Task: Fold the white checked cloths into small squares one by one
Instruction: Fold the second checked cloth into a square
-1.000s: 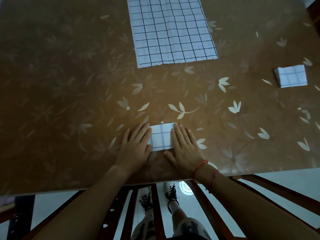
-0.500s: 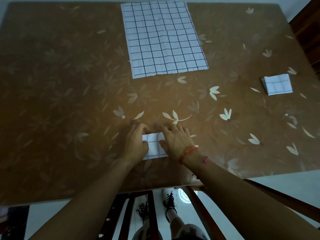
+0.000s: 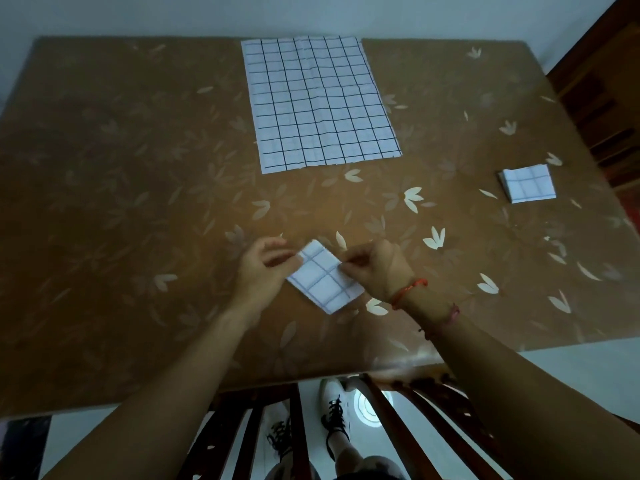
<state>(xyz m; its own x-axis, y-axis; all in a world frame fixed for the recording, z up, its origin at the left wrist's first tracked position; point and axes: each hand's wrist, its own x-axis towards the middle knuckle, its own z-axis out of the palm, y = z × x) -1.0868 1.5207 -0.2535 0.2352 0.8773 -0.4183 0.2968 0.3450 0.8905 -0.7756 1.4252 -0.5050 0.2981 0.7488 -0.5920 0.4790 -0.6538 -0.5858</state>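
Brown flowered table [image 3: 138, 202] with checked cloths and two hands.
Spread cloth [image 3: 318, 98] lies flat at the far edge; left hand [image 3: 263, 268] and right hand [image 3: 377, 268] pinch opposite sides of a folded cloth [image 3: 323, 277], cornerwise near the front edge; folded square [image 3: 528, 183] lies far right.

It looked like a home dining room: a brown counter under a glossy leaf-patterned cover [image 3: 138, 202], a dark wooden slatted chair [image 3: 299, 427] at its near edge, a dark wooden cabinet [image 3: 602, 98] beside a pale wall [image 3: 311, 12].
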